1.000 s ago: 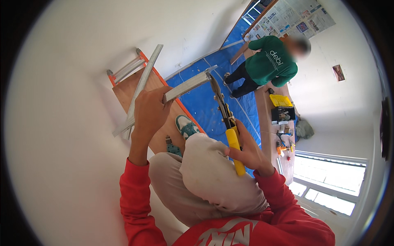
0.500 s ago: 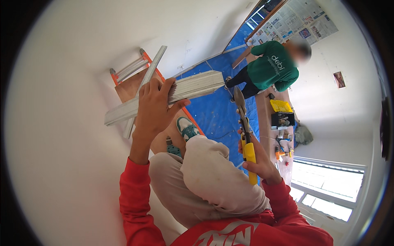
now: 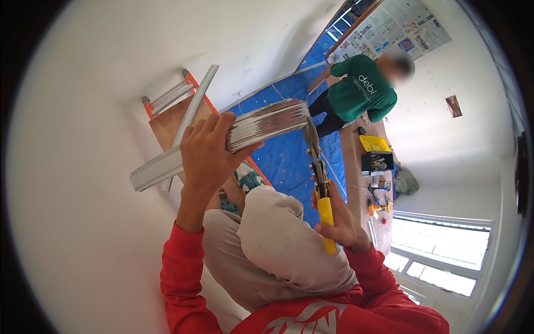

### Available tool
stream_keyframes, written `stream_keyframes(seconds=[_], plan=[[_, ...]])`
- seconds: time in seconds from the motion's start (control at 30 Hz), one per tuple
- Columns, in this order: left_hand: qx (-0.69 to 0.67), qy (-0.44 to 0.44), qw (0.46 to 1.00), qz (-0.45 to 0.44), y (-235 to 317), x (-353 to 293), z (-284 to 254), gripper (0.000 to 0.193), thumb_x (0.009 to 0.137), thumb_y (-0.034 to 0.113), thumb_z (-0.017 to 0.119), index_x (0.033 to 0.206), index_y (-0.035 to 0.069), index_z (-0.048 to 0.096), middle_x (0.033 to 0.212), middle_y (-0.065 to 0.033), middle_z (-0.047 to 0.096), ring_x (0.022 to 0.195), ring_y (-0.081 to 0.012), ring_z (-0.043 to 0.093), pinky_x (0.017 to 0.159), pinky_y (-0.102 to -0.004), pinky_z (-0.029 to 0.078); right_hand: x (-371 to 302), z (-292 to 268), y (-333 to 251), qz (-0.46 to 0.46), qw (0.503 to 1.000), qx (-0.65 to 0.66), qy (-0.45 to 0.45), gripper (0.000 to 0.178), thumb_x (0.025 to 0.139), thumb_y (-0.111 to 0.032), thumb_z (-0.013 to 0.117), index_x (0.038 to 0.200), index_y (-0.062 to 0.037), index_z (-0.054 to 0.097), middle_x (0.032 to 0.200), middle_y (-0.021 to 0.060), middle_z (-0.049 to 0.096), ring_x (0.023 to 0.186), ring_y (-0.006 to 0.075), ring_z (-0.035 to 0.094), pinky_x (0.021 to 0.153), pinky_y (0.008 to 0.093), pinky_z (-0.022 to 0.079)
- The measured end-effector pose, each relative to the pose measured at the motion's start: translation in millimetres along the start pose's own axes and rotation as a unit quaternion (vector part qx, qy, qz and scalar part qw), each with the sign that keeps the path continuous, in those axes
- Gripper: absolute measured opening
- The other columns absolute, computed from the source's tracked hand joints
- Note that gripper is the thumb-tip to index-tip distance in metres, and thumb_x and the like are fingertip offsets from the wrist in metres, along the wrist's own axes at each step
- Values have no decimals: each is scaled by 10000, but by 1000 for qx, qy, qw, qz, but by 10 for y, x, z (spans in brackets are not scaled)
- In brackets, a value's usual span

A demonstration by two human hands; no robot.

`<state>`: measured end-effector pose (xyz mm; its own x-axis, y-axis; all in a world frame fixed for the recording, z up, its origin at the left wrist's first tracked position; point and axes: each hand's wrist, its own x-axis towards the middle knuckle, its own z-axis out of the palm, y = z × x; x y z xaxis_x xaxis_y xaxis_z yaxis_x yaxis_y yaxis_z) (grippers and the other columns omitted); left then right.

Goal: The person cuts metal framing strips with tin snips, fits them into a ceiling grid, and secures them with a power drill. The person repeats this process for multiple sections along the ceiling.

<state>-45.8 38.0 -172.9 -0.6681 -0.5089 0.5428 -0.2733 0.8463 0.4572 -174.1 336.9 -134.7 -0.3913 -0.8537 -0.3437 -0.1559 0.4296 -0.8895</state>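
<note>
My left hand (image 3: 207, 151) is wrapped round a ribbed, silvery metal profile (image 3: 264, 123), holding it raised and slanting up to the right. Yellow-handled tin snips (image 3: 328, 217) are gripped in my right hand (image 3: 346, 222), blades upward. The blade tips meet the profile's right end; whether they have its edge between them I cannot tell. Behind my left hand, a narrower metal strip (image 3: 196, 103) leans across a brown board (image 3: 166, 123) on an orange-railed ladder (image 3: 192, 78).
A co-worker in a green shirt (image 3: 361, 92) stands ahead to the right, turned away. On the long bench (image 3: 353, 153) are a black toolbox with yellow lid (image 3: 377, 162) and an orange power tool (image 3: 372, 209). Blue sheeting (image 3: 283, 167) covers the floor; a teal tool (image 3: 228, 204) lies near my shoe.
The snips have moved up and left, so their blades now reach the profile's right end. The profile has tilted slightly and shifted in view, its face catching reddish reflections.
</note>
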Motion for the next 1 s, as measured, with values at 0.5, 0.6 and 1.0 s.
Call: stream_keyframes(seconds=[0.5,0.6,1.0], plan=[[-11,-19,1000,-15,57,-85,21,568,712,476,933,1051,94,683,838,-40,698,739,-234,662,729,-401,475,69,41,112,-1,999,47,6,966,745,-277,738,1546,12,281,1218,138,493,1129,270,496,1055,396,405],[-9,-15,1000,-9,34,-85,33,585,713,508,920,1053,92,690,832,-36,691,736,-232,662,721,-398,469,84,43,112,1,998,58,5,949,751,-281,738,1537,10,294,1205,129,490,1124,259,495,1050,389,406],[-3,-23,1000,-9,45,-113,49,622,728,609,881,1034,99,700,780,-25,676,694,-209,646,683,-380,448,106,71,134,-11,997,76,7,856,788,-392,734,1455,-2,365,1131,92,484,1025,220,490,951,370,429]])
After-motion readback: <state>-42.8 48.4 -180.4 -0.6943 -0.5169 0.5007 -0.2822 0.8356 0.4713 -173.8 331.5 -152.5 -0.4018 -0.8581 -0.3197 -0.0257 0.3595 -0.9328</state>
